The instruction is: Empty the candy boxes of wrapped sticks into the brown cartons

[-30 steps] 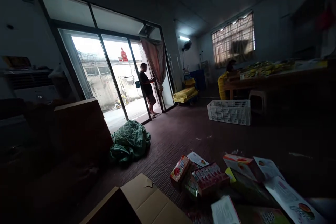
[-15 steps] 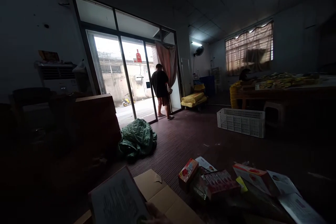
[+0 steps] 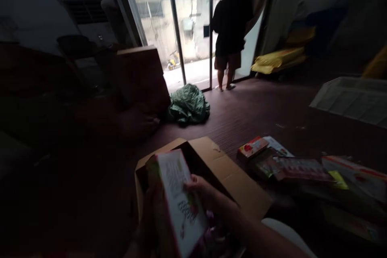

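Printed box (image 3: 173, 181), white face up, sits tilted over the mouth of the open cardboard carton (image 3: 242, 187); can't tell whether its underside rests on anything. Right hand (image 3: 202, 190) grasps its right edge, thumb near the white face. Left hand (image 3: 148, 209) is a dim shape by the box's shaded left side; too dark to tell if it grips or just touches. For good handling, support on both long sides looks best, since a one-edge hold likely lets the box twist. Light pressure seems wise; thin card may dent. Carton flap on the right lies close under the right forearm, so an elbow held higher should avoid snagging. Loose boxes (image 3: 253, 146) lie well apart, right.
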